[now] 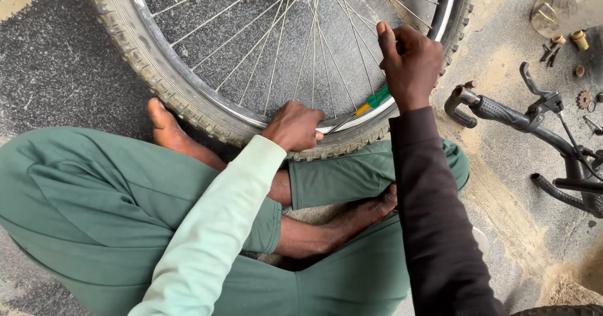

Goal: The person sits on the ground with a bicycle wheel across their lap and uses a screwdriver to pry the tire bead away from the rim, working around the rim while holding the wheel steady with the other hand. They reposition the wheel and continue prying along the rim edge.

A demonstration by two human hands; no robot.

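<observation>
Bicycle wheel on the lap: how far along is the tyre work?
Done: the wheel is off the bike, lying by the handlebar. In hand: the left hand presses the tyre at the rim, while the right hand levers a green-handled screwdriver under its edge. Left: the tyre sits on the rim everywhere else visible.

This was an open-air bicycle repair spot on rough asphalt and sandy ground (502, 184). A spoked bicycle wheel (188, 96) lay at twelve o'clock, a handlebar with brake lever (509, 116) at three, and loose nuts and a small sprocket (583, 99) sat scattered at two.
</observation>
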